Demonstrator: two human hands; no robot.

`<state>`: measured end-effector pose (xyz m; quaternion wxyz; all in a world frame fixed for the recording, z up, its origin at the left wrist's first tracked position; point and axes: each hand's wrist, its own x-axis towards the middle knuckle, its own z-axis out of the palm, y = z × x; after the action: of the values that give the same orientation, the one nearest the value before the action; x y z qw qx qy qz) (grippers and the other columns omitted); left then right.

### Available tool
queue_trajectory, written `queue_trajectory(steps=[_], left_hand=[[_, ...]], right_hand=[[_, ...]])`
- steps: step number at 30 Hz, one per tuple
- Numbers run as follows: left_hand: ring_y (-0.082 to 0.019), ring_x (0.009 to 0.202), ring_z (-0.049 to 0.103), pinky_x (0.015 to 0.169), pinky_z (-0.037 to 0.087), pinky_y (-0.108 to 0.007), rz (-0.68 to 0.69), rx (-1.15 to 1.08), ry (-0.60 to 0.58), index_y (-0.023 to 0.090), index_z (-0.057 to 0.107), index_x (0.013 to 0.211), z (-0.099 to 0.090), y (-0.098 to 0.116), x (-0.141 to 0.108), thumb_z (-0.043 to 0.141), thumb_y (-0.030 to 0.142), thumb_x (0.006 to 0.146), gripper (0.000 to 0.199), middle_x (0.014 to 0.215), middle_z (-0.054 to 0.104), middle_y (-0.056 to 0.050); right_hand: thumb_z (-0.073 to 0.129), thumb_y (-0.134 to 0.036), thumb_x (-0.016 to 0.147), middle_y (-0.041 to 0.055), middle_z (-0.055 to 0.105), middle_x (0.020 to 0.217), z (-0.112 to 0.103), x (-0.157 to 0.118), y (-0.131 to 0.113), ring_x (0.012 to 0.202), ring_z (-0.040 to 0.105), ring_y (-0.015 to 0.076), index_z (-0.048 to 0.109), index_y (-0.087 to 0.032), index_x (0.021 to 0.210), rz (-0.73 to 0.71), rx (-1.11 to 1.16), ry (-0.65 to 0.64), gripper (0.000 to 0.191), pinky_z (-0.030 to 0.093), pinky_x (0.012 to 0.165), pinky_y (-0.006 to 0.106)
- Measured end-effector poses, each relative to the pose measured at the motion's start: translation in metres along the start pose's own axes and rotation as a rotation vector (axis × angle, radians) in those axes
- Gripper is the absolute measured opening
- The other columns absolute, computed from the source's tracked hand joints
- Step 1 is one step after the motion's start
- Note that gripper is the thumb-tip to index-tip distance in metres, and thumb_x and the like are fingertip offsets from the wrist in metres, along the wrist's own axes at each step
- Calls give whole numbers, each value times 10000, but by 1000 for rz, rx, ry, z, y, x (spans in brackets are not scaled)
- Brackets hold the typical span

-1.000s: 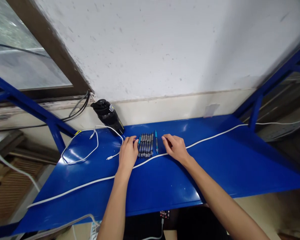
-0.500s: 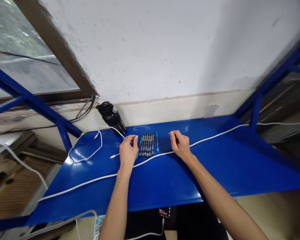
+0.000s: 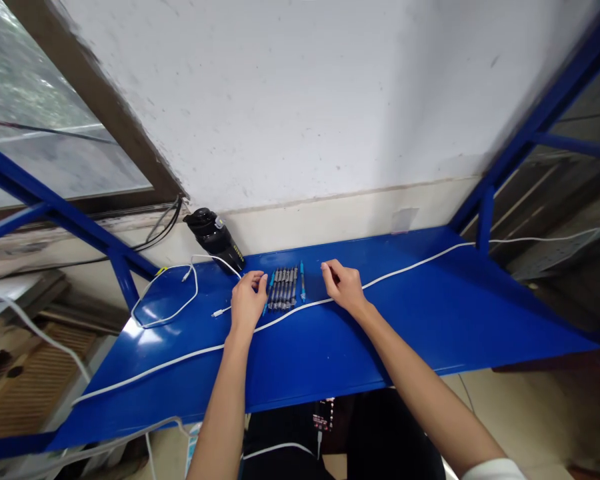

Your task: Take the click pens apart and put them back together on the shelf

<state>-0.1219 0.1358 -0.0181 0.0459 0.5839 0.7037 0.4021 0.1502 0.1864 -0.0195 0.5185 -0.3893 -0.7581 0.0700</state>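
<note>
Several pens (image 3: 282, 289) with dark grips lie side by side on the blue table, pointing away from me. A blue pen (image 3: 303, 283) lies a little apart on their right, and another blue pen (image 3: 271, 283) is at the row's left end. My left hand (image 3: 247, 301) rests just left of the row, fingers loosely bent and the thumb apart from them; nothing shows in it. On the right, past the lone blue pen, my right hand (image 3: 343, 283) is curled closed with thumb and forefinger together. I see nothing held there.
A white cable (image 3: 403, 271) crosses the blue table (image 3: 320, 353), passing in front of the pens and by my right wrist. A black bottle (image 3: 214, 239) stands against the wall at the back left. A looped charging cable (image 3: 197, 283) lies left. A lit phone (image 3: 323, 415) is below the front edge.
The view has shifted slightly to the right, so the table and pens appear further left. Both hands stay on either side of the pens, and the pens keep their arrangement.
</note>
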Motion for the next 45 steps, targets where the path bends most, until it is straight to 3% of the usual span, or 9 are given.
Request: queue_trajectory(steps=[6,21,28,45], left_hand=[[-237,748,732,806,579,-348,-39,43,-42,227,749,973,0,-7,1,627,320,968,154,916,802,-82],[-245,771,736,746,540,-336,-62,96,-142,264,752,963,-10,-5,-2,641,322,992,128,922,812,-76],[-219,735,731,690,515,-302,-71,15,-245,240,745,914,-8,-1,-5,670,325,1001,143,860,797,-63],[-242,781,769,744,554,-330,-79,21,-265,236,773,930,-5,-3,-3,730,318,965,100,851,826,-70]], right_hand=[[500,-323,1128,-47,531,569,0,-1,5,466,468,115,677,-210,916,20,6,9,298,334,541,257],[502,-393,1139,-57,498,565,-2,0,4,465,434,107,690,-212,906,88,39,6,349,332,531,255],[557,-379,1116,-65,469,574,1,0,-1,472,415,100,706,-201,888,133,74,8,325,321,521,261],[535,-445,1114,-75,415,554,1,2,-4,472,377,106,687,-210,839,144,133,56,392,312,513,272]])
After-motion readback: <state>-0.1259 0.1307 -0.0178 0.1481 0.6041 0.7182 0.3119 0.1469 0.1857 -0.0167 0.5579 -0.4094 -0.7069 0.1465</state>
